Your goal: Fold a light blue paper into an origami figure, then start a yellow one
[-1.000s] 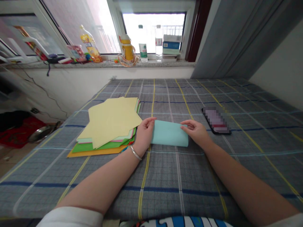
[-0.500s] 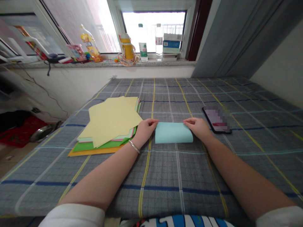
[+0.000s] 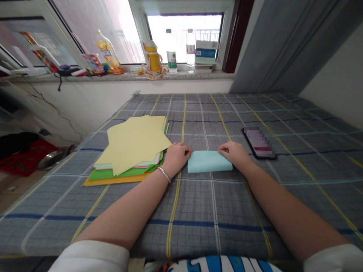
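A folded sheet of light blue paper (image 3: 208, 161) lies flat on the plaid cover, its long side running left to right. My left hand (image 3: 176, 158) presses on its left end, with the fingertips over the edge. My right hand (image 3: 235, 154) rests on its right end, fingers curled over the paper. A silver bangle (image 3: 164, 175) circles my left wrist. Just left of that hand is a stack of coloured paper (image 3: 133, 145), pale yellow sheets on top and green and orange beneath.
A smartphone (image 3: 259, 143) with a pixelated screen lies to the right of my right hand on the plaid bed cover (image 3: 198, 211). Bottles and books stand on the windowsill (image 3: 121, 77) at the far end. A wall rises on the right.
The blue paper has shifted right and flattened from a curved shape. Both hands have moved right with it and now press down on its ends.
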Tool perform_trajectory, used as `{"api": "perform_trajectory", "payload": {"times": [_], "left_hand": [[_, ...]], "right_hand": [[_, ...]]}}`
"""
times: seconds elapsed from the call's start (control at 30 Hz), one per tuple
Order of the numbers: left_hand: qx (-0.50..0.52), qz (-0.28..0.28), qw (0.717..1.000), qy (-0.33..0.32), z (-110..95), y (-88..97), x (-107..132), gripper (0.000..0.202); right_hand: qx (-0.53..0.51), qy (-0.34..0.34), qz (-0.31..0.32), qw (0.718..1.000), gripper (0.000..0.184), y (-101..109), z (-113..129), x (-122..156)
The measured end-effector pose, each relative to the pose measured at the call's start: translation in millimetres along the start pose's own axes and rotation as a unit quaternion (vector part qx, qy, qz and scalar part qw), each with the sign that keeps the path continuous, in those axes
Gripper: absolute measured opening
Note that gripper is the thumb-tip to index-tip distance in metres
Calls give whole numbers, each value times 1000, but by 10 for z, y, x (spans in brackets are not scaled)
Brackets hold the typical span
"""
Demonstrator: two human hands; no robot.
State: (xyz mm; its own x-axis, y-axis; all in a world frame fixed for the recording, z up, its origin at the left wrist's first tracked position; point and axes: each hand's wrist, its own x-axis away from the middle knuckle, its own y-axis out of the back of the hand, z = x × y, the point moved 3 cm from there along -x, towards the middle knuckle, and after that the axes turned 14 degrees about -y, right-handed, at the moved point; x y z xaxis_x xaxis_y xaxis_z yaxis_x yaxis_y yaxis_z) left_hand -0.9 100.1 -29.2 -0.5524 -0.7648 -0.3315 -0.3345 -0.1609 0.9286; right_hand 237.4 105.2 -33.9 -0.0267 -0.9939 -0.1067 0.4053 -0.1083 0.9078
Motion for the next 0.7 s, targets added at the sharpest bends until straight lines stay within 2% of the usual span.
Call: {"api": "perform_trajectory", "payload": {"times": [0.13, 0.27, 0.37, 0.53, 0.7], "left_hand": [[14, -18, 999, -48, -12, -22, -10, 22], [44, 15, 990, -134, -80, -33, -31, 29], [47, 36, 986, -155, -118, -27, -36, 28], [93, 49, 986, -133, -87, 10, -44, 38], [163, 77, 983, -21, -59, 91, -51, 39]], "right_hand": [[9, 8, 6, 1000, 14, -32, -26, -12], [3, 13, 4, 1000, 13, -61, -49, -27], [-1, 20, -1, 1000, 13, -69, -57, -33], [-7, 18, 4, 1000, 13, -71, -60, -34], [-7, 8, 0, 1000, 12, -71, -60, -37]]}}
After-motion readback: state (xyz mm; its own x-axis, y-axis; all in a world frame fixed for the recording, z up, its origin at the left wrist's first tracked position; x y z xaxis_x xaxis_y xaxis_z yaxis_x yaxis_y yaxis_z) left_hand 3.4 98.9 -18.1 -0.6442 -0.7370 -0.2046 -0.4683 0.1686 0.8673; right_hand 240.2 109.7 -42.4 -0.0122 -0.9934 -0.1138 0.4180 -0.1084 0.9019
